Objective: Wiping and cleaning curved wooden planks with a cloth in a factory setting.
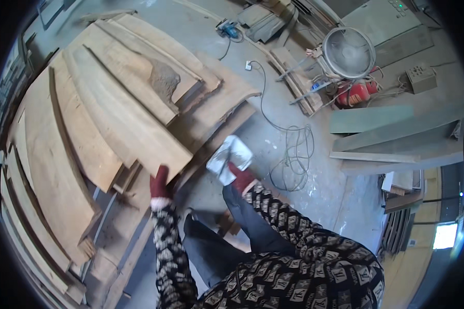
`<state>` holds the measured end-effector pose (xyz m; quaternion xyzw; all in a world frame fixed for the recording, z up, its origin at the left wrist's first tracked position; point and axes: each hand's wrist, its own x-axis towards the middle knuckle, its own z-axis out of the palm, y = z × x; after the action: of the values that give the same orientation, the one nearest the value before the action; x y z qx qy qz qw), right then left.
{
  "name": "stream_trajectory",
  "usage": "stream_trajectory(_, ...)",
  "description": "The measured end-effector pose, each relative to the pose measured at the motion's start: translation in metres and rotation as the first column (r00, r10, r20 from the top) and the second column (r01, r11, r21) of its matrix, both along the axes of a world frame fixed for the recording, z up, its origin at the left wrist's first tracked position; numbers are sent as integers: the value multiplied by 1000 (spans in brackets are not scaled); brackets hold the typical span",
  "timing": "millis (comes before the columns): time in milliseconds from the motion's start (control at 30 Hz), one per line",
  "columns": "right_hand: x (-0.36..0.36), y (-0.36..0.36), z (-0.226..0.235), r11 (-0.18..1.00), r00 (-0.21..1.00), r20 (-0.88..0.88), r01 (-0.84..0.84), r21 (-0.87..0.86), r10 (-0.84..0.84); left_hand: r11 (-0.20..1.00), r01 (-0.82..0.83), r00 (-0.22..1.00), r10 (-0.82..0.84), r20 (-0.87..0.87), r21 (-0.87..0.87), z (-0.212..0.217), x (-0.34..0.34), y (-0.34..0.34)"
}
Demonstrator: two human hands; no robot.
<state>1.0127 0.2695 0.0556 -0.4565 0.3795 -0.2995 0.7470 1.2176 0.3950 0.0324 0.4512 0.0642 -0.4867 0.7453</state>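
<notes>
My left hand (161,183), in a dark red glove, is closed on the near end of a long, pale wooden board (123,110). This board lies on a wide stack of slabs, and its near end looks slightly smeared by motion. The fingers under the board are hidden. In its own dark red glove, my right hand (241,178) is closed on a crumpled white sheet (238,152), either cloth or paper. A dark strip crosses the sheet, too blurred to name. The sheet is held just right of the stack, apart from the board.
More rough-edged slabs (46,170) fan out to the left. A cable (296,159) lies coiled on the floor to the right, near greenish panels (371,119). Farther back stand a round fan (348,53), a red machine (357,93) and a blue power tool (228,29).
</notes>
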Motion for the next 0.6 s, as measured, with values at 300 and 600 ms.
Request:
stream_trajectory(300, 31, -28, -190, 926, 933, 19, -358, 117, 358, 950, -310, 938, 299, 175, 42, -19, -4, 27)
stream_trajectory(600, 66, -49, -269, 771, 750, 221, -637, -14, 623, 820, -569, 580, 458, 674, -67, -37, -12, 24)
